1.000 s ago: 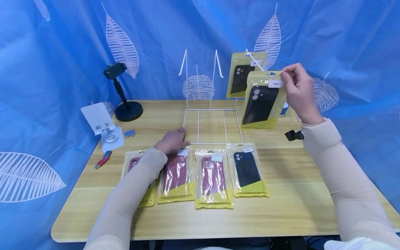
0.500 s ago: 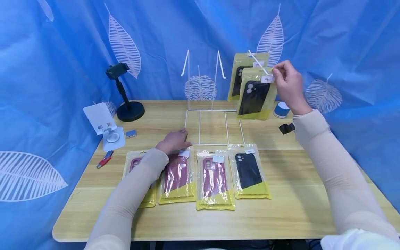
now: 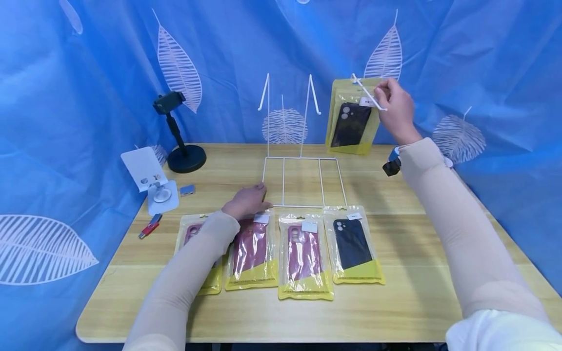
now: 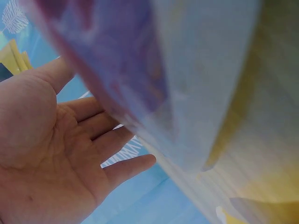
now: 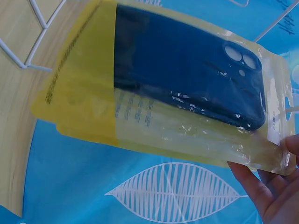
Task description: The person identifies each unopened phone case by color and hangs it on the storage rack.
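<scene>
My right hand (image 3: 397,109) pinches the upper right corner of a clear-and-yellow bagged black phone case (image 3: 351,124). The bag hangs on the right prong (image 3: 370,93) of a white wire rack (image 3: 321,183), close against another yellow bag mostly hidden behind it. The right wrist view shows thumb and fingers at the bag's top edge, by the hang hole (image 5: 288,105). My left hand (image 3: 246,201) rests at the rack's front left corner, above a bagged dark pink phone case (image 3: 250,248). Its fingers look extended and loose in the left wrist view, beside blurred packaging (image 4: 121,56).
More bagged cases lie along the front: a pink one (image 3: 304,253), a black one (image 3: 352,243) and one partly under my left sleeve (image 3: 210,282). At left stand a black phone holder (image 3: 186,158), a white stand (image 3: 144,168) and USB sticks (image 3: 151,225). A blue-white tub (image 3: 393,154) is behind my right wrist.
My right hand has moved left and back, sliding the bagged black phone case along the prong until it sits against the bag behind. My left hand has stayed at the rack's corner.
</scene>
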`<state>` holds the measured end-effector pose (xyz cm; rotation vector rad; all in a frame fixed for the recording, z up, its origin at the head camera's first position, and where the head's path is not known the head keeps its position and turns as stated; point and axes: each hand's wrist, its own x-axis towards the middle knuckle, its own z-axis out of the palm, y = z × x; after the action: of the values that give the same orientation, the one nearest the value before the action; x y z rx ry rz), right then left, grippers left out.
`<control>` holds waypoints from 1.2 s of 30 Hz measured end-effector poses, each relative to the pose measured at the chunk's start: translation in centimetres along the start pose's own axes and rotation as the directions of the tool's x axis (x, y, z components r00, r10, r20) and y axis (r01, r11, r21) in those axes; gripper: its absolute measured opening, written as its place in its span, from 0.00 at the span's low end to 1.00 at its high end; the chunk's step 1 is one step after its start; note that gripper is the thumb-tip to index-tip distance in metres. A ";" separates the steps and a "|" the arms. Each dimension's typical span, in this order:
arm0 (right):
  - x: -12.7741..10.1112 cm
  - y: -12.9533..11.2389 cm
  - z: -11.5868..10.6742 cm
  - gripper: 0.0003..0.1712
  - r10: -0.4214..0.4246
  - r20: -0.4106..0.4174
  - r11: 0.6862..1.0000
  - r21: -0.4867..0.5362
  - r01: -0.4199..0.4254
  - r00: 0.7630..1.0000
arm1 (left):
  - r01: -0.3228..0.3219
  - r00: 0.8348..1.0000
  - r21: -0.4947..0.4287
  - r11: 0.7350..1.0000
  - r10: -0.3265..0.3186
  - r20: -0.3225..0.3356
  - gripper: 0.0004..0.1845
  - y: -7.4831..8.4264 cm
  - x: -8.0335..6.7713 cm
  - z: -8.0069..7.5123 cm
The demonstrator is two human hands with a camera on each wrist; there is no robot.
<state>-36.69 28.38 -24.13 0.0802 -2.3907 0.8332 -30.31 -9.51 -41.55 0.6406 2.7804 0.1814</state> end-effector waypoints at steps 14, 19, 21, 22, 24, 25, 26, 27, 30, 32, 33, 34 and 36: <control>0.4 0.9 0.1 0.25 0.018 -0.018 1.000 -0.020 -0.018 1.000 | 0.006 1.000 0.011 1.000 -0.006 0.025 0.42 0.5 0.3 0.2; -1.7 1.4 -0.4 0.29 0.020 -0.066 0.999 -0.036 -0.023 0.998 | -0.011 1.000 0.023 1.000 0.010 0.030 0.41 0.4 0.2 0.1; -3.4 1.7 -0.5 0.33 0.037 -0.057 0.996 -0.076 -0.042 0.998 | -0.016 1.000 0.025 1.000 0.015 0.025 0.42 0.2 0.2 0.2; -4.5 1.9 -0.5 0.37 0.049 -0.038 0.994 -0.096 -0.053 0.998 | -0.015 1.000 0.023 1.000 0.014 0.023 0.42 0.1 0.2 0.2; -6.6 2.4 -0.5 0.42 0.081 0.053 0.986 -0.148 -0.072 0.995 | -0.011 1.000 0.015 1.000 0.011 0.024 0.42 0.0 0.2 0.1; -7.8 2.7 -0.3 0.44 0.101 0.124 0.981 -0.179 -0.077 0.987 | -0.010 1.000 0.014 1.000 0.010 0.024 0.42 0.0 0.2 0.1; -8.9 3.1 -0.1 0.44 0.113 0.203 0.976 -0.205 -0.070 0.973 | -0.008 1.000 0.011 1.000 0.008 0.024 0.42 0.0 0.2 0.1; -10.0 3.5 0.2 0.43 0.117 0.286 0.973 -0.226 -0.051 0.951 | -0.005 1.000 0.009 1.000 0.005 0.025 0.42 -0.1 0.1 0.0; -13.2 4.8 1.4 0.38 0.120 0.556 0.965 -0.261 0.035 0.823 | -0.005 1.000 0.009 1.000 0.005 0.026 0.42 0.0 0.0 -0.1; -14.9 5.6 2.4 0.34 0.099 0.679 0.966 -0.241 0.093 0.728 | -0.007 1.000 0.010 1.000 0.007 0.026 0.41 0.0 -0.1 -0.2; -15.7 5.9 2.7 0.32 0.094 0.721 0.967 -0.231 0.110 0.687 | -0.008 1.000 0.012 1.000 0.008 0.027 0.41 0.0 -0.2 -0.2; -16.3 6.1 3.1 0.31 0.089 0.751 0.968 -0.221 0.122 0.654 | -0.010 1.000 0.014 1.000 0.009 0.027 0.41 0.1 -0.2 -0.2; -17.2 6.4 3.7 0.27 0.090 0.779 0.969 -0.211 0.125 0.620 | -0.007 1.000 0.013 1.000 0.007 0.031 0.41 0.1 -0.2 -0.3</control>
<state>-26.10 29.09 -39.51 0.4616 -3.3065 0.5188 -30.20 -9.53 -41.20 0.6511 2.7527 0.1530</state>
